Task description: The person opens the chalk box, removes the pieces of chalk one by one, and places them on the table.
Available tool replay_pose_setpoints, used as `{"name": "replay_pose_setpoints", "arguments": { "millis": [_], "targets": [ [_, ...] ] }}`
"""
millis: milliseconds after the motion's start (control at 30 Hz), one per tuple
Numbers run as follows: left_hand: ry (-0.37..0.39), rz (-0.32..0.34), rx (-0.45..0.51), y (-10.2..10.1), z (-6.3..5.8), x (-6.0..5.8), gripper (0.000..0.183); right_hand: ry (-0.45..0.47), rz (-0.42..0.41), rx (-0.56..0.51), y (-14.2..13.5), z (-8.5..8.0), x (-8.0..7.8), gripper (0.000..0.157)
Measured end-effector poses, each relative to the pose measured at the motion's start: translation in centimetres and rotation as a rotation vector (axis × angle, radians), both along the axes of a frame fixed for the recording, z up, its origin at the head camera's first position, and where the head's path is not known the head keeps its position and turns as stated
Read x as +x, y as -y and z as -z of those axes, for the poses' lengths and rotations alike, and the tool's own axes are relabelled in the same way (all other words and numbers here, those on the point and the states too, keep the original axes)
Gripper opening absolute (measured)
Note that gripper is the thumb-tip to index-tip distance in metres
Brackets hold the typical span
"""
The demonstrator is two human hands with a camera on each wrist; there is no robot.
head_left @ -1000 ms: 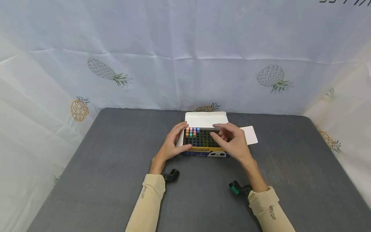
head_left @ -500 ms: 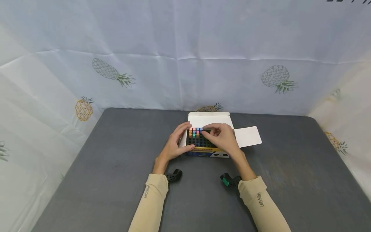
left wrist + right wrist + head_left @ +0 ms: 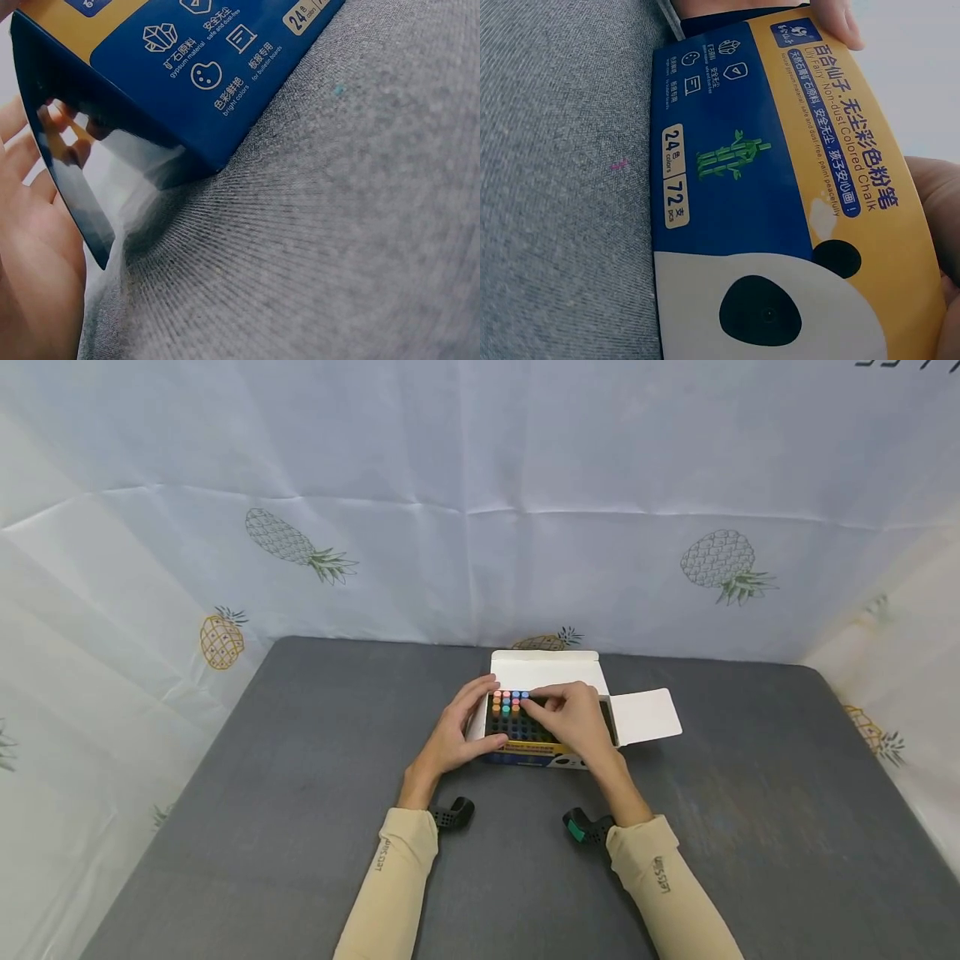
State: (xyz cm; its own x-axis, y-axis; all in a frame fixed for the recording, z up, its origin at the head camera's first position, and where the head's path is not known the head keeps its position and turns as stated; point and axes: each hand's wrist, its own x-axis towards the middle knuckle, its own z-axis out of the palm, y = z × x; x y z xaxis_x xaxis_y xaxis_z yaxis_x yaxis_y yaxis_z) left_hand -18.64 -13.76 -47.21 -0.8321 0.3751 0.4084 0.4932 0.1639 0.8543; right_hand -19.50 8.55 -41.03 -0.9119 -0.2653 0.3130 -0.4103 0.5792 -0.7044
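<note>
As our left hand (image 3: 450, 735) is clamping the chalk box (image 3: 525, 761), our right hand (image 3: 576, 718) alongside is probably seating pinched blue chalk (image 3: 525, 694), next needing release.

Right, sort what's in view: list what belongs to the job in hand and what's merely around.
In the job:
open chalk box
colored chalk sticks set inside it
left hand, gripping the box's end
right hand, fingers at the chalk; whether they pinch a stick is unclear

Just around:
gray table
pineapple-print cloth behind
black wrist devices
</note>
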Motion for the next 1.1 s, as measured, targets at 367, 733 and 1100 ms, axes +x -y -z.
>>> {"name": "replay_pose_setpoints", "arguments": {
  "millis": [367,733,1100],
  "targets": [
    [-0.002,0.002,0.007,0.1,-0.3,-0.2,0.084,-0.031,0.009,0.042,0.5,-0.5,-0.2,0.014],
    [0.007,-0.010,-0.003,0.2,-0.3,-0.1,0.073,-0.064,0.052,-0.121,0.6,-1.2,-0.2,0.018],
    [0.013,-0.002,0.009,0.1,-0.2,0.0,0.080,0.002,0.033,-0.055,0.4,-0.8,-0.1,0.022]
  ]
}}
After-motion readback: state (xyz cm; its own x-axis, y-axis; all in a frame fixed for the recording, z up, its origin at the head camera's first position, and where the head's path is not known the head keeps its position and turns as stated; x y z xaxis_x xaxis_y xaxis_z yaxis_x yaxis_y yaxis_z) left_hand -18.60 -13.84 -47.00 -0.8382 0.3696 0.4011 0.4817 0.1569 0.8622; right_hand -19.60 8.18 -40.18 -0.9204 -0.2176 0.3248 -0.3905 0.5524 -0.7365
